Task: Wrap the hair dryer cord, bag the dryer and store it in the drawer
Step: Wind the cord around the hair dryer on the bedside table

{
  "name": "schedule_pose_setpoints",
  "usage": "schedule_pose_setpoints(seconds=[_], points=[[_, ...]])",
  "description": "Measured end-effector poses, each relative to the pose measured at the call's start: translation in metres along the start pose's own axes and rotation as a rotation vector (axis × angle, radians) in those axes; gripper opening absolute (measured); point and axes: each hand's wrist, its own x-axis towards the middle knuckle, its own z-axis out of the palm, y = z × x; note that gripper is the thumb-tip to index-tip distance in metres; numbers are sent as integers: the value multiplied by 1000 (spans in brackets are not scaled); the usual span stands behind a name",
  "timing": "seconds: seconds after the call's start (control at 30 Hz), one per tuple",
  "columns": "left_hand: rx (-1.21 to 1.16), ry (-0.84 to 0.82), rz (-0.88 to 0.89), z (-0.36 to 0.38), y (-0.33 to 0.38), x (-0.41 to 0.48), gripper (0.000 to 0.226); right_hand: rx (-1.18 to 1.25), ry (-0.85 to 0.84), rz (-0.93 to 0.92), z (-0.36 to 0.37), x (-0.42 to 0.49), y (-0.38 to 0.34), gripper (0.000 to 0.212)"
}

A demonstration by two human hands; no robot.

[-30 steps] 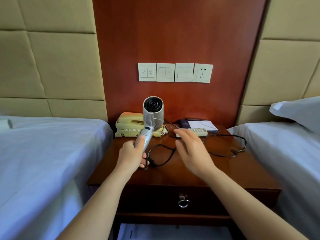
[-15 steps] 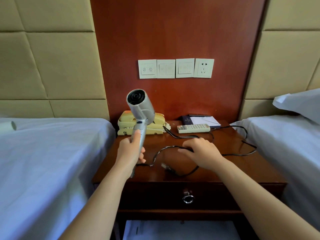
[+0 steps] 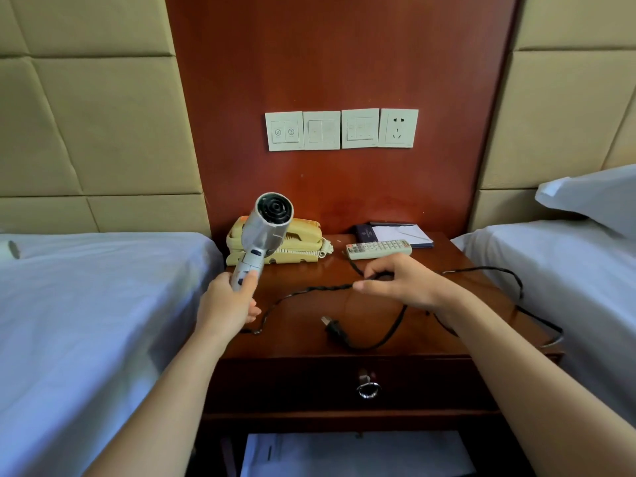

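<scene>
My left hand (image 3: 229, 302) grips the handle of the silver hair dryer (image 3: 266, 228), held upright above the left side of the wooden nightstand (image 3: 309, 335). Its black cord (image 3: 309, 290) runs from the handle across the tabletop. My right hand (image 3: 402, 284) pinches the cord a little above the wood, right of the dryer. The rest of the cord loops over the right edge and back to the plug (image 3: 334, 327), which lies near the front. The drawer (image 3: 309, 383) below is closed, with a metal ring pull (image 3: 368, 389).
A cream telephone (image 3: 303, 242), a white remote (image 3: 378, 249) and a notepad in a dark folder (image 3: 399, 232) sit at the back of the nightstand. Beds with white sheets (image 3: 86, 321) flank it. Switches and a socket (image 3: 399, 128) are on the wall. Papers (image 3: 354, 454) lie under the drawer.
My right hand has lifted off the tabletop with the cord pinched in its fingers. The dryer has tilted and shifted a little; the plug now lies exposed near the front.
</scene>
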Motion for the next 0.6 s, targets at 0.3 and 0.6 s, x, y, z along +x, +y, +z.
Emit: schedule_pose_setpoints(seconds=[0.3,0.6], points=[[281,-308,74,14,14,-12,32,-4,464,-241,0,2,-18,16],[127,-721,-180,31,31,-33,54,71,607,-162,-14,7,-11,30]])
